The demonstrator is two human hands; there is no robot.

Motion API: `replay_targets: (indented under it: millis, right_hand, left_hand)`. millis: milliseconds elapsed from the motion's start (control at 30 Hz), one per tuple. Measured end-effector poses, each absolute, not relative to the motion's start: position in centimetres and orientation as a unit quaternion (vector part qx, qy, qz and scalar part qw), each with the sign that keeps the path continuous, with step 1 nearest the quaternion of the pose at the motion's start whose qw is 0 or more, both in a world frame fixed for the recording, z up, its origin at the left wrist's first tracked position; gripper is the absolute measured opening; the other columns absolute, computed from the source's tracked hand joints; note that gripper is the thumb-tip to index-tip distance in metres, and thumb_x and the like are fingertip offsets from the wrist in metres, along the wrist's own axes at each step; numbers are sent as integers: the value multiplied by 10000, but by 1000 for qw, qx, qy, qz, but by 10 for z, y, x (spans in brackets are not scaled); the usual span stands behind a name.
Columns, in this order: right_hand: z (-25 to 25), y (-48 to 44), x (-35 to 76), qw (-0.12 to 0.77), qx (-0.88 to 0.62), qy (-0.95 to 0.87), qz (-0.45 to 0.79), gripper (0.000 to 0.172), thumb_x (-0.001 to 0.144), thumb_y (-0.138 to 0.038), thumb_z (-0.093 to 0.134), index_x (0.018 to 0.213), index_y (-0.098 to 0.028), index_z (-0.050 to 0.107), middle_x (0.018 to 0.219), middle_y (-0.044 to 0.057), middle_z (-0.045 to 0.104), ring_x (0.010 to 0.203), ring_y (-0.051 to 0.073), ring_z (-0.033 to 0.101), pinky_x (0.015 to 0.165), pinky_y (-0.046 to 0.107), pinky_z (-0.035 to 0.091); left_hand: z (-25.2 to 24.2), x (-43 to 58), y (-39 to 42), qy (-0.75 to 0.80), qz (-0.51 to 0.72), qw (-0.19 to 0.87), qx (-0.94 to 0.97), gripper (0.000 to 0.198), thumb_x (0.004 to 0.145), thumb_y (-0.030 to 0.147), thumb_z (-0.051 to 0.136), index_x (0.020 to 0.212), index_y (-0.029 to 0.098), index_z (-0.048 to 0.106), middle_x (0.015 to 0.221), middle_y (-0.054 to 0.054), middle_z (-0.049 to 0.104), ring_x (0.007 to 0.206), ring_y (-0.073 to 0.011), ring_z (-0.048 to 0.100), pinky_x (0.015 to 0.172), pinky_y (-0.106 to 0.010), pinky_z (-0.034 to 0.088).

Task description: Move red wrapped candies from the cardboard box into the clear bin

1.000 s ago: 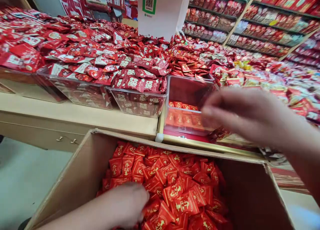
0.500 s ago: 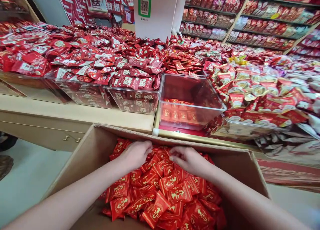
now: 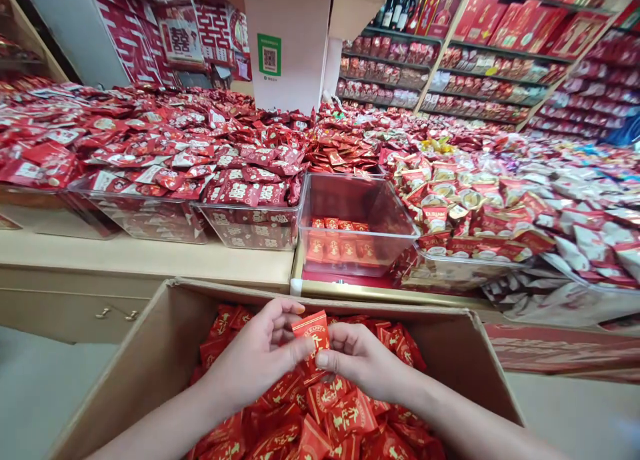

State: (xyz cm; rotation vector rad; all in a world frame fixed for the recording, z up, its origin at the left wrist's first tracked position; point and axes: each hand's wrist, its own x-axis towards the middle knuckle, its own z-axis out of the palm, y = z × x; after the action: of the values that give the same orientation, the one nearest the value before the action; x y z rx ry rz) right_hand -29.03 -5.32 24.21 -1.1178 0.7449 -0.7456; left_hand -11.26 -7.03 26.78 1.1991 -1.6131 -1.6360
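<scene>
Over the cardboard box (image 3: pixel 200 299), my left hand (image 3: pixel 273 340) and my right hand (image 3: pixel 357 357) hold a red candy packet (image 3: pixel 315 327) with gold print between them. Its printed face is turned toward me, with both thumbs pressing on its front. The packet's lower part is partly covered by the thumbs. Below my hands, many loose red candy packets (image 3: pixel 345 413) of the same look fill the box. Beyond the box stands a clear plastic bin (image 3: pixel 370 250) with several such packets standing in rows on its bottom.
Heaped bins of maroon packets (image 3: pixel 255 187) stand left of the clear bin, bins of red and cream packets (image 3: pixel 460 213) to its right. Behind rise a white pillar (image 3: pixel 295 53) with a QR sign and stocked shelves (image 3: pixel 400 67). The box's front touches the counter area.
Both hands have come up from the heap and together, now with one red candy packet between them. The view has tilted up, showing more of the shelves.
</scene>
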Motion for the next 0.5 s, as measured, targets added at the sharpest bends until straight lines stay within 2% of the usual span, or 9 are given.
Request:
replay_targets:
  millis: [67, 133, 300, 400, 500]
  right_hand:
    - [242, -54, -289, 725, -492, 331, -350, 265, 694, -383, 661, 836, -161, 639, 710, -9, 573, 645, 99, 502, 624, 236, 433]
    - [241, -53, -288, 716, -493, 339, -361, 289, 666, -378, 687, 853, -162, 641, 714, -6, 584, 671, 115, 522, 654, 253, 442]
    - [258, -43, -288, 606, -574, 413, -365, 258, 663, -336, 700, 842, -172, 614, 739, 12, 613, 758, 171, 569, 704, 284, 470]
    - [301, -49, -296, 557, -596, 394, -423, 253, 729, -275, 648, 959, -217, 558, 877, 28, 635, 844, 177, 593, 765, 301, 487]
    - [357, -79, -311, 438, -613, 413, -512, 284, 735, -251, 638, 997, -226, 531, 937, 37, 638, 855, 163, 608, 784, 308, 496]
  left_hand:
    - [268, -112, -70, -598, -633, 252, 421, 218, 733, 277, 606, 901, 151, 549, 844, -26, 633, 769, -160, 581, 679, -265, 457]
    - [267, -112, -70, -612, -622, 239, 425, 159, 738, 274, 591, 783, 122, 605, 778, -39, 654, 738, -168, 581, 688, -279, 449]
    - [276, -109, -69, -618, -583, 279, 448, 200, 743, 305, 583, 636, 137, 607, 616, 14, 600, 611, -124, 526, 590, -230, 415]
    - [286, -106, -70, -585, -602, 329, 433, 213, 786, 357, 532, 721, 167, 603, 672, 20, 616, 645, -115, 544, 630, -220, 431]
    - [289, -103, -70, -558, -631, 320, 435, 218, 780, 386, 527, 834, 182, 582, 772, -3, 636, 733, -144, 576, 701, -257, 450]
